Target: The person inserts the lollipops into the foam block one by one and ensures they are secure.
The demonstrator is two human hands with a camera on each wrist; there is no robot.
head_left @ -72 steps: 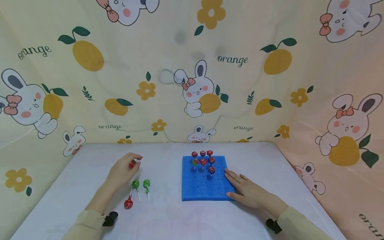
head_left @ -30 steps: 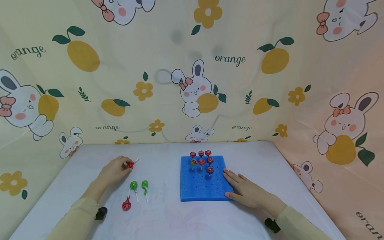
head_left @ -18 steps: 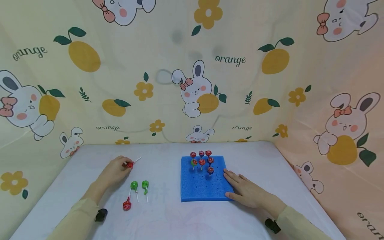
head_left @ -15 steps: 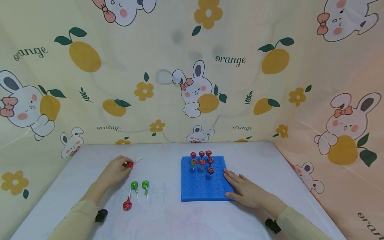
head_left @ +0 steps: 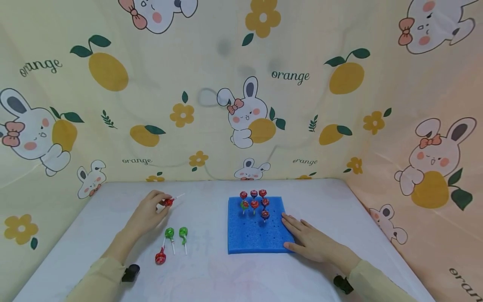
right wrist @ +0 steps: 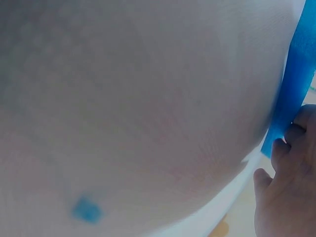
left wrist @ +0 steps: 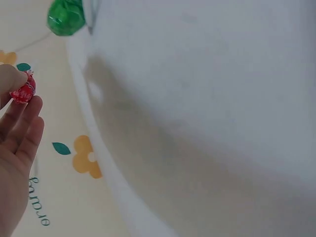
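My left hand (head_left: 148, 213) pinches a red-wrapped lollipop (head_left: 168, 202) by its head, with the white stick pointing to the upper right. In the left wrist view the same lollipop (left wrist: 24, 91) sits between thumb and fingertips, the other fingers spread below. My right hand (head_left: 311, 239) lies with fairly straight fingers on the right edge of a blue foam board (head_left: 250, 237). Several lollipops (head_left: 254, 204) stand upright in the board's back part, mostly red, one green and red. The right wrist view shows my right fingers against the side of the foam board (right wrist: 291, 89).
Two green lollipops (head_left: 183, 232) and a red lollipop (head_left: 160, 256) lie on the white tablecloth (head_left: 203, 277), just in front of my left hand. A patterned cloth backdrop (head_left: 211, 138) with rabbits and oranges rises behind the table.
The left hand dipped left and down with the red lollipop, then rose slightly to the right; the lollipop's stick, hidden at first, now shows. The right hand and board stay put.
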